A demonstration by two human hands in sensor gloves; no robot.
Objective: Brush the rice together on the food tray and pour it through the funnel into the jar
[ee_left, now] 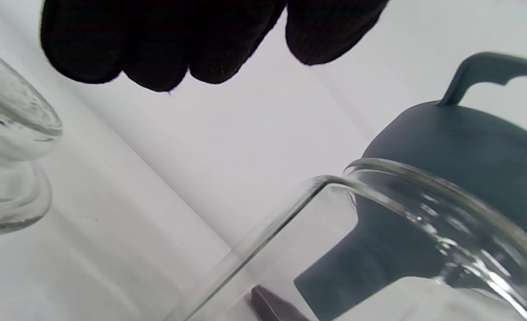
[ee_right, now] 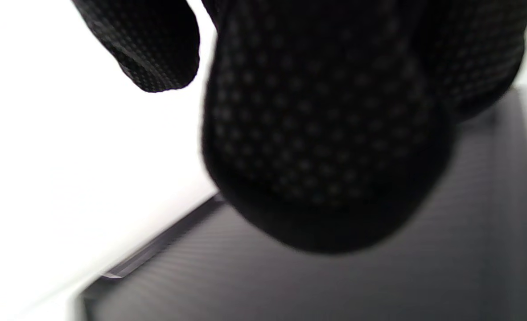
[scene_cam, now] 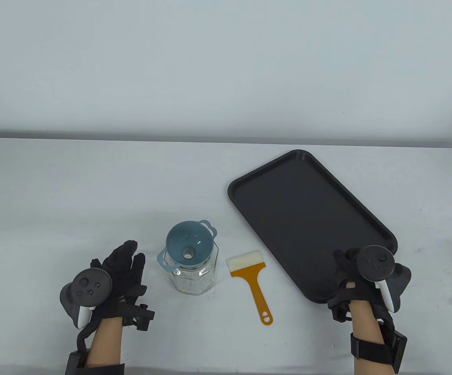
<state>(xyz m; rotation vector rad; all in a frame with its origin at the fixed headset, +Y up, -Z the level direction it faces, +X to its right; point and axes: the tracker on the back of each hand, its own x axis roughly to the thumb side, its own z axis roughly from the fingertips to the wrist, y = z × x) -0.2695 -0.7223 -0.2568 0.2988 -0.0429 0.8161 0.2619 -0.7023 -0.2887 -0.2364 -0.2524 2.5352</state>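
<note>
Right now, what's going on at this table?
A person in sensor gloves works at a white table. The right hand rests at the near corner of the black food tray, which shows no rice. The left hand hovers open beside the glass jar without touching it. A blue-grey funnel sits in the jar's mouth. The orange-handled brush lies untouched between jar and tray. Whether the right hand grips the tray is unclear.
</note>
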